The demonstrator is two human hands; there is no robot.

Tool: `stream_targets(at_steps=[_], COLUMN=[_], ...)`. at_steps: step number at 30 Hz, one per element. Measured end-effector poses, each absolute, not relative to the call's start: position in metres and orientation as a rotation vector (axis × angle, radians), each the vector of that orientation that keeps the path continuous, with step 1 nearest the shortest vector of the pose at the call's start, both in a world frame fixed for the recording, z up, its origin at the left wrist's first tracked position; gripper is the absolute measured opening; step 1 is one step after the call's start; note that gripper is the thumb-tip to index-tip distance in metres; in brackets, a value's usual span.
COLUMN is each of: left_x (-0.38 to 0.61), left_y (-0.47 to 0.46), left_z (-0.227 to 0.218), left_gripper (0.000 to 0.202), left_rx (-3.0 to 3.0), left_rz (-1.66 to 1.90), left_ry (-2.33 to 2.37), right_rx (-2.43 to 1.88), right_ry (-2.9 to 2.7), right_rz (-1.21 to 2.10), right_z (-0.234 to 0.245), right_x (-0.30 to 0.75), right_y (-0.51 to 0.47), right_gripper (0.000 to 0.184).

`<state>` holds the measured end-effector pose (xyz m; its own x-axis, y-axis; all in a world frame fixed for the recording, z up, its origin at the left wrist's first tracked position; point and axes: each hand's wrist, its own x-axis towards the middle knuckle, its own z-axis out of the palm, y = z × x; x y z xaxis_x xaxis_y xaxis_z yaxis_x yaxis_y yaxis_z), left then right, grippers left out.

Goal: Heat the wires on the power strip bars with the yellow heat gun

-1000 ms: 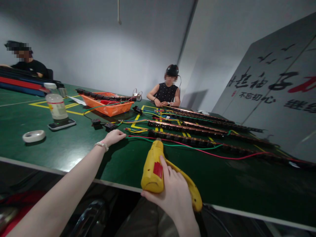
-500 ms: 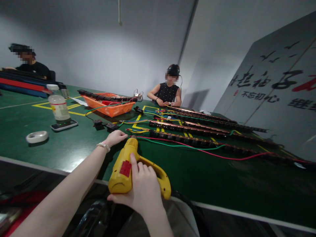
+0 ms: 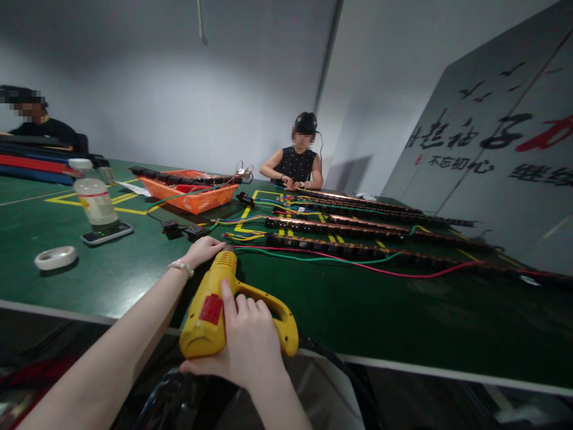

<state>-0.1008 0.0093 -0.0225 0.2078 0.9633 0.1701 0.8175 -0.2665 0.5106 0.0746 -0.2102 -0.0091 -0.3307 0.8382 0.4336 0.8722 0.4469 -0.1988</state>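
My right hand (image 3: 246, 343) is wrapped round a yellow heat gun (image 3: 210, 301) with a red label, held over the near edge of the green table (image 3: 358, 310). Its nozzle points away from me, towards my left hand (image 3: 203, 249). That hand rests on the table with fingers curled, a bracelet on the wrist, beside the ends of red and green wires (image 3: 313, 257). What the left fingers hold, if anything, is hidden. The wires run to long dark strips (image 3: 358, 248) lying across the table.
An orange tray (image 3: 197, 194) of dark strips stands at the back. A plastic bottle (image 3: 92, 200) stands on a phone, with a tape roll (image 3: 54, 257) near it. Two black sockets (image 3: 183, 229) lie close by. One person sits across the table, another at far left.
My right hand has carried the heat gun leftwards and nearer to me, so its nozzle is now close to my left hand. The left hand has stayed in place.
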Motion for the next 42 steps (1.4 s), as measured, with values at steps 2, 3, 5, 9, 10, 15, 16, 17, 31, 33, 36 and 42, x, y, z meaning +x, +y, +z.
stream_targets(at_steps=[2,3,5,9,10,15,16,17,31,33,36,42], left_x=[-0.101,-0.101,-0.102,-0.103,-0.103,-0.102,-0.102,-0.102,-0.102,-0.103,-0.103,-0.103], left_y=[0.009,0.009,0.010,0.011,0.011,0.010,0.010,0.009,0.007,0.008,0.008,0.006], left_z=[-0.022,-0.022,-0.023,-0.024,-0.024,-0.024,-0.023,-0.022,-0.020,-0.020,-0.020,-0.020], left_gripper=[0.057,0.057,0.058,0.058,0.057,0.056,0.056,0.055,0.055,0.055,0.055,0.054], left_rx=[2.165,2.168,2.182,2.199,2.200,2.192,2.185,2.179,2.139,2.142,2.146,2.174], left_rz=[0.676,0.680,0.683,0.684,0.686,0.676,0.674,0.675,0.673,0.677,0.699,0.712], left_ry=[1.662,1.656,1.652,1.644,1.638,1.639,1.648,1.655,1.653,1.650,1.635,1.604], right_rx=[-1.430,-1.430,-1.437,-1.451,-1.449,-1.489,-1.513,-1.537,-1.602,-1.610,-1.619,-1.665], right_ry=[-2.217,-2.219,-2.229,-2.240,-2.242,-2.205,-2.191,-2.179,-2.114,-2.114,-2.096,-2.075], right_rz=[-0.096,-0.098,-0.098,-0.089,-0.084,-0.070,-0.071,-0.069,0.046,0.035,0.032,-0.111], right_z=[-0.009,-0.009,-0.009,-0.007,-0.006,-0.001,0.001,0.002,0.008,0.008,0.009,0.001], right_x=[0.075,0.075,0.075,0.075,0.075,0.086,0.090,0.094,0.152,0.159,0.170,0.199], right_y=[-0.210,-0.210,-0.210,-0.211,-0.211,-0.213,-0.214,-0.215,-0.222,-0.222,-0.224,-0.229], right_gripper=[0.127,0.127,0.127,0.126,0.126,0.140,0.142,0.143,0.120,0.119,0.118,0.117])
